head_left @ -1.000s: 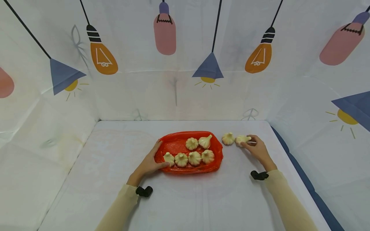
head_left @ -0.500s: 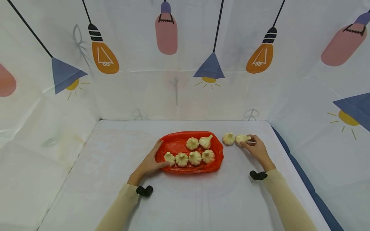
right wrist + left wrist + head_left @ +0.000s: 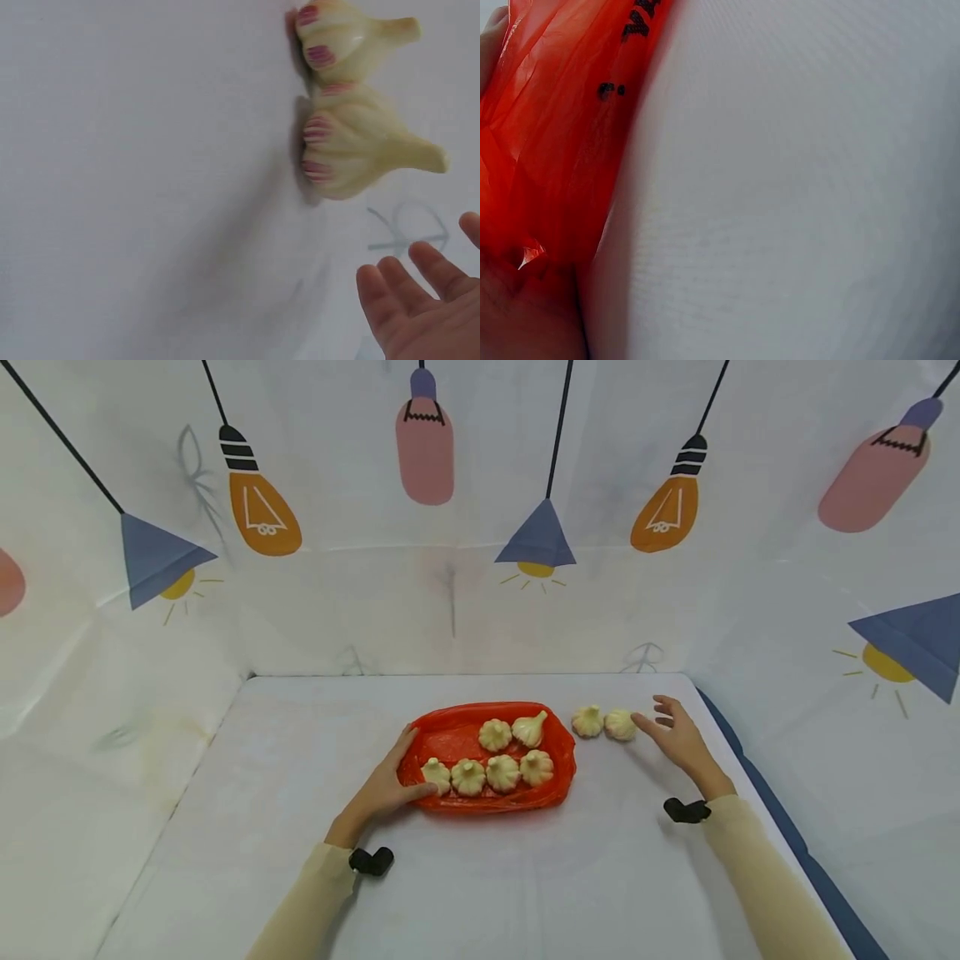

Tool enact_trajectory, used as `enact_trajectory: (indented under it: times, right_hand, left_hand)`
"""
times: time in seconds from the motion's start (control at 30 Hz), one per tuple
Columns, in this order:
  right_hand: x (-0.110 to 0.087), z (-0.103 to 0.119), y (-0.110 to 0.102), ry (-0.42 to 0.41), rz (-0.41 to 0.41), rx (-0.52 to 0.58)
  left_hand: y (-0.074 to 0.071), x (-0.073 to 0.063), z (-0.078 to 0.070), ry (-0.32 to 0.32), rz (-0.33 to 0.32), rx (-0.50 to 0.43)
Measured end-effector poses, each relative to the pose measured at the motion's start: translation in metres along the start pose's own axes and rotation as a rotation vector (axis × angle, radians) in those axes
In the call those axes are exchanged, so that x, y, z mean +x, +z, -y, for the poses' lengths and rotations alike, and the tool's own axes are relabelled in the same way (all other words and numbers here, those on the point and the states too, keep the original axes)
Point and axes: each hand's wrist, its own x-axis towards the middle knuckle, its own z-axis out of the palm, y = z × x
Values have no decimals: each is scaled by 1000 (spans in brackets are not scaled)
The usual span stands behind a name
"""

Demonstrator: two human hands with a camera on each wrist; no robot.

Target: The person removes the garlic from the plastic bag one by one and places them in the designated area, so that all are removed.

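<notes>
A tray covered in red plastic (image 3: 450, 745) sits mid-table with several garlic bulbs (image 3: 503, 772) in it, four-lobed row in front and a pair behind. My left hand (image 3: 386, 785) holds the tray's left end, thumb over the front rim by the leftmost bulb and fingers at the back corner. In the left wrist view the red plastic (image 3: 562, 127) bears black print. Two more bulbs stand side by side on the table right of the tray, a left one (image 3: 587, 722) and a right one (image 3: 620, 725). My right hand (image 3: 681, 739) hovers beside the right one, fingers spread, holding nothing.
The white table (image 3: 480, 885) meets a white backdrop (image 3: 360, 602) printed with lamps and bulbs. A dark blue strip (image 3: 825, 868) runs along the table's right edge. Black wrist cameras (image 3: 687, 811) sit on both wrists.
My right hand has let go of the right garlic bulb and drawn slightly away to the right, its fingers spreading. That bulb now stands stem up. My left hand stays on the tray.
</notes>
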Motion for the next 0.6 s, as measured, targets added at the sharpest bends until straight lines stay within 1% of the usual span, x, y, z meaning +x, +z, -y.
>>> enact_trajectory:
  times: [0.17,0.33,0.43,0.6]
  right_hand:
    - [3,14,-17,-78,-57,-2]
    - [8,37,-23,-161,-93,-7]
    - [10,55,-20,-198,-81,-6]
    - [13,83,-8,-237,-7,11]
  left_hand:
    - [1,4,-4,-8,0,12]
    - [3,7,-7,-7,13,14]
    - [3,5,-6,-8,15,12]
    - [1,0,-4,-6,8,8]
